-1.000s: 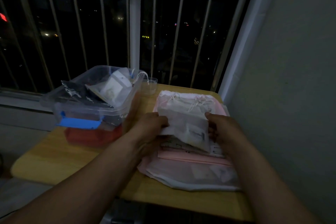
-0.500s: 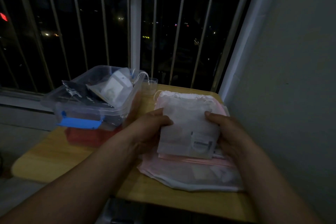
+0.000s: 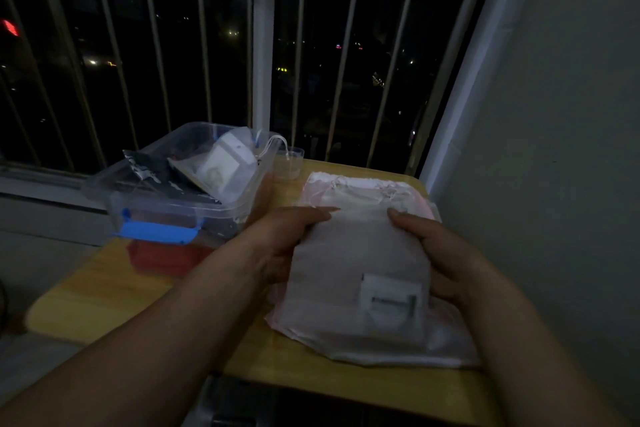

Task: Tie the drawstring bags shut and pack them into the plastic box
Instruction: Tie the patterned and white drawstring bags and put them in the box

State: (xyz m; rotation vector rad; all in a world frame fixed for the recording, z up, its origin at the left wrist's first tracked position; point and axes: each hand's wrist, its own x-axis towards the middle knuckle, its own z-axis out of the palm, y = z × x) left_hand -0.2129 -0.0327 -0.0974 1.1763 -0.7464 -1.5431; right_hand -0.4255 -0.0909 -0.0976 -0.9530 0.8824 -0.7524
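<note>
— What's out past the left hand?

— The plastic box, clear and open at the top, blue latch toward us. It sits within easy reach of that hand, I'd say so each finished bag can go straight across. A white pouch leans in it already, its cord trailing over the rim, next to something dark I can't name.

— And the hands themselves?

— The left hand grips the left edge of a pale drawstring bag, thumb laid across the top, the other fingers tucked under and out of sight. The right hand takes the opposite edge the same way. The bag is held up between them, just above a pile of bags lying flat on the table beneath both hands.

— Why hold it like that?

— My guess is they're squaring it up, flat side up, before drawing the string.

— Is it tied, then?

— Can't tell. Its far end points away from the hands, and in this gloom any strings there run together with those of the pile behind. The contents are only a white rectangle showing through the cloth. I couldn't count the pile either, since the held bag and the right wrist cover much of it.
</note>
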